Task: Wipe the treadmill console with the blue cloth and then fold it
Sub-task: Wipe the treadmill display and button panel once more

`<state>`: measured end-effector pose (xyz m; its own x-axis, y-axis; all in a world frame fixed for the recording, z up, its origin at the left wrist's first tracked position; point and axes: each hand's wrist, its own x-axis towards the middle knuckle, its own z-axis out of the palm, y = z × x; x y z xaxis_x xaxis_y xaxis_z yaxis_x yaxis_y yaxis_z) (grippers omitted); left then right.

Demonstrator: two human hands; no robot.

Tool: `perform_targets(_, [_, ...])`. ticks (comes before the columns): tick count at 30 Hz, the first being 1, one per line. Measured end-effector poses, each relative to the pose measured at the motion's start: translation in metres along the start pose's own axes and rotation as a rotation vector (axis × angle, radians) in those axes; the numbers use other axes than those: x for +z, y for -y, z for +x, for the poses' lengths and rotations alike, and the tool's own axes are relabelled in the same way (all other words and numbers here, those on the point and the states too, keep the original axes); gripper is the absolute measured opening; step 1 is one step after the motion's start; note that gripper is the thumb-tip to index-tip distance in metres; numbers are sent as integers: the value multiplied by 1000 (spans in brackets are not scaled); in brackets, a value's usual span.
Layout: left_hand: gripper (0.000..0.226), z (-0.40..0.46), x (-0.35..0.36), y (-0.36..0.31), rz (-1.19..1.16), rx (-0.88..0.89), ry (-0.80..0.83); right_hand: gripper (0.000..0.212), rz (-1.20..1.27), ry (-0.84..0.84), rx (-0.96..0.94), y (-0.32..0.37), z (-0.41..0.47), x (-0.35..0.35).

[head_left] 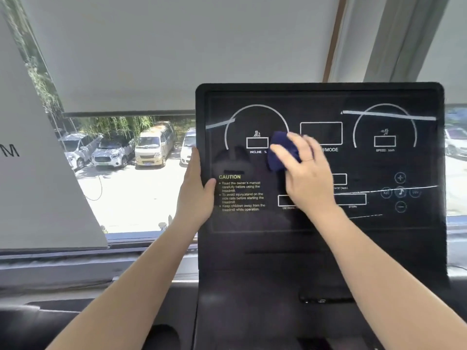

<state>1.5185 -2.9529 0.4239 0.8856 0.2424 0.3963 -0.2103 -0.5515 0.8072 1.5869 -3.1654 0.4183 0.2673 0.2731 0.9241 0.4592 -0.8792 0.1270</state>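
Right hand [307,170] is on the console [321,223], fingers spread loosely and curled over the bunched blue cloth [281,152], pressing it flat against the dark panel. The cloth sits between the INCLINE dial and the MODE window, just right of the small incline box, with most of it tucked under the palm and fingers so only the upper-left wad shows. There's a ring [308,159] on one finger of that hand. Left hand [195,192] grips the console's left edge: thumb [211,184] laid across the front face beside the yellow CAUTION text [240,193], the other fingers wrapped out of sight behind the panel, so it's a closed hold on the edge. Both forearms reach up from the bottom of the view, bare. The panel stands upright and tilted slightly back, glare streaks crossing the SPEED dial on the right. Behind it, a window [126,173] looks out on parked cars [151,147].
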Motion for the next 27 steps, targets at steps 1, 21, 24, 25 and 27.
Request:
perform_targets(1, [70, 1, -2, 2, 6, 0, 11, 43, -17, -12, 72, -10, 3, -3])
perform_targets(21, [66, -6, -3, 8, 47, 46, 12, 52, -42, 90, 110, -12, -21, -21])
perform_targets(24, [66, -14, 0, 15, 75, 45, -2, 48, -42, 18, 235, 6, -22, -16])
perform_targets(25, [65, -18, 1, 19, 79, 50, -9, 48, -28, 9, 234, 15, -26, -13])
perform_targets(27, [64, -26, 5, 25, 77, 73, -33, 49, -3, 17, 149, 39, -43, -8])
